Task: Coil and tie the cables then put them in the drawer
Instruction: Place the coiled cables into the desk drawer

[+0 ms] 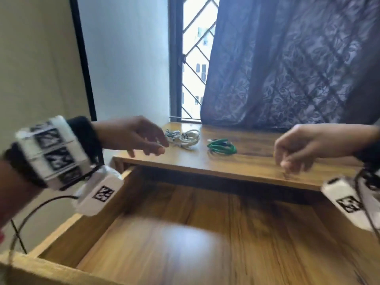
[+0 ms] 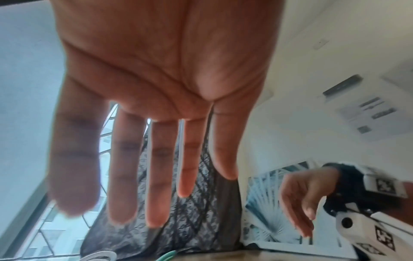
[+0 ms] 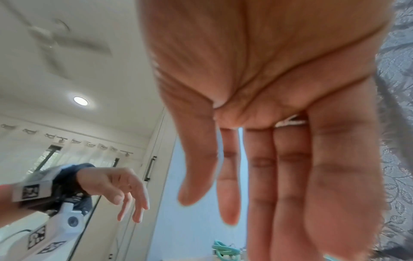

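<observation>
Cables (image 1: 221,146) on wooden desktop (image 1: 257,149) by curtained window (image 1: 193,58), drawer (image 1: 185,233) open.

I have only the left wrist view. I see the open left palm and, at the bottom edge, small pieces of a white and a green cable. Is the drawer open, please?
Observer: Yes. In the head view the drawer is pulled out below the table top, and I see no cable in it.
Operator: Where do the cables lie?
Observer: Both lie on the table top. The white cable is just beyond the left hand; the green cable lies to its right, apart from it.
Operator: Does the right hand hold something?
Observer: No. The right wrist view shows the right hand with a bare palm and nothing in its grip.
</observation>
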`<state>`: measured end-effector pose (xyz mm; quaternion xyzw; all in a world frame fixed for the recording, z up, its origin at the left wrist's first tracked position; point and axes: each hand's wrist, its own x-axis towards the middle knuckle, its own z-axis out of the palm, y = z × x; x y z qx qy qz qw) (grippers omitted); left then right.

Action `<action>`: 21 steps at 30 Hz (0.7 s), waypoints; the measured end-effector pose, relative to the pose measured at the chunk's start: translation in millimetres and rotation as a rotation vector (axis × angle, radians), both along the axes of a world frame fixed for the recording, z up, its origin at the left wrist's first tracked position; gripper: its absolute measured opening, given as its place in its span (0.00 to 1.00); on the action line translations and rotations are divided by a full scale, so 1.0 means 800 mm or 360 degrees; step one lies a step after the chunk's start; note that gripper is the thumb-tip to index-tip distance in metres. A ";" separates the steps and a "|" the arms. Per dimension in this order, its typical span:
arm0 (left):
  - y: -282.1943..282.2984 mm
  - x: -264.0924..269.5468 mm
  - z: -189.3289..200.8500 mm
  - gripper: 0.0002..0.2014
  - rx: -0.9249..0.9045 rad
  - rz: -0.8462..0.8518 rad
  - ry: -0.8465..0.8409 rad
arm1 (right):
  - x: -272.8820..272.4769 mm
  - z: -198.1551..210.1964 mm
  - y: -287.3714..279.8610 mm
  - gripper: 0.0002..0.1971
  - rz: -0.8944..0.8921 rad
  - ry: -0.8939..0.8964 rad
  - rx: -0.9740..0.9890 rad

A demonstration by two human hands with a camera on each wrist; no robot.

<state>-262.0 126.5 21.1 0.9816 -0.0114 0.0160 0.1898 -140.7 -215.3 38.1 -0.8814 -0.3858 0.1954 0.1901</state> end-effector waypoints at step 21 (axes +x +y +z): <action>0.026 0.324 -0.033 0.42 0.0632 0.0310 0.0338 | 0.227 -0.027 0.231 0.34 -0.0400 -0.0509 -0.0578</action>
